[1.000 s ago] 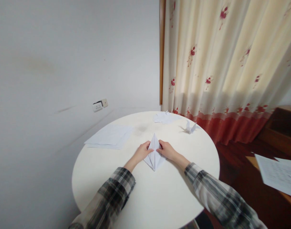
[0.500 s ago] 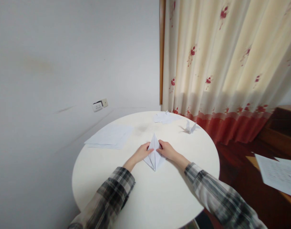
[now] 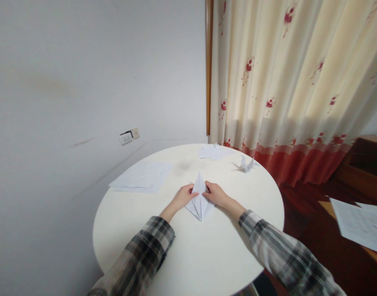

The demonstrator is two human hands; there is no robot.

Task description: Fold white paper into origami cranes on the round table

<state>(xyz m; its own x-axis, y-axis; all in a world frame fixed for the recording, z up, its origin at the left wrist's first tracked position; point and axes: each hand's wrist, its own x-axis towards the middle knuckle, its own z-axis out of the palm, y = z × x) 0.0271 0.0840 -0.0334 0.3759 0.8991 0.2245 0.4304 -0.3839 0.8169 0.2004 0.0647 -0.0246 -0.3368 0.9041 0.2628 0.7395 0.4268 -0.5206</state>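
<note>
A white folded paper (image 3: 200, 201), diamond-shaped with a crease down its middle, is between my hands over the round white table (image 3: 188, 255). My left hand (image 3: 185, 197) grips its left edge, thumb on top and fingers curled beneath. On the opposite edge my right hand (image 3: 217, 194) pinches the paper in the same way. One point of the paper faces away from me and the other faces me. The undersides of the fingers are hidden. Beyond my right hand stands a folded paper crane (image 3: 246, 165).
A stack of white paper sheets (image 3: 142, 176) lies at the table's left. Smaller paper pieces (image 3: 211, 152) are at the far edge. Behind the table are a wall with a socket (image 3: 126, 138) and a flowered curtain (image 3: 268, 82). Written sheets (image 3: 361, 224) lie on a lower surface at right.
</note>
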